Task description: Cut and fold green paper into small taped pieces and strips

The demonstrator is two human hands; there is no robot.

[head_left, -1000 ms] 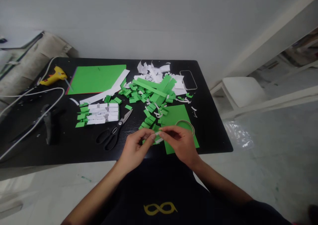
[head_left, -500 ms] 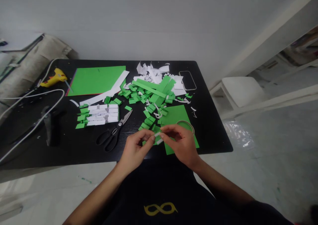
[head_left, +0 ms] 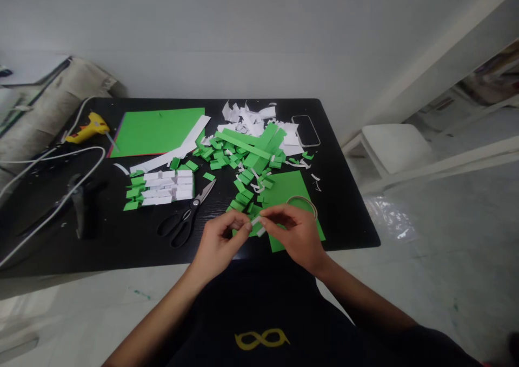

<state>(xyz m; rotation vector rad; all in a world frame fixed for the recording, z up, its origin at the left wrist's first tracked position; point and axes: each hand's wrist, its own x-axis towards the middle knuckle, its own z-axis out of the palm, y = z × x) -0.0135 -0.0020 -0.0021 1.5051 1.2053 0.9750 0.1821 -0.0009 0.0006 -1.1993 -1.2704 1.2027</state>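
Between my two hands is a small folded white paper piece [head_left: 255, 221], pinched at its ends above the table's front edge. My left hand [head_left: 222, 241] grips its left end with thumb and forefinger. The fingertips of my right hand [head_left: 292, 232] close on the other end. Folded green paper pieces [head_left: 242, 196] lie just beyond my fingers, partly hidden by them. Under my right hand is a green sheet [head_left: 287, 186] with a roll of tape [head_left: 314, 207] on it. A woven block of green and white folded paper [head_left: 168, 187] rests to the left.
Black-handled scissors [head_left: 187, 215] lie left of my left hand. Further left are a yellow glue gun [head_left: 91, 128], a white cable [head_left: 60, 202] and a black tool [head_left: 78, 205]. White scraps [head_left: 251, 119], a green sheet stack [head_left: 158, 132] and a phone-shaped outline [head_left: 306, 131] lie farther back.
My right fingertips have shifted slightly to the left over the white paper piece. My left hand has barely moved, and the things on the table stay as they were.
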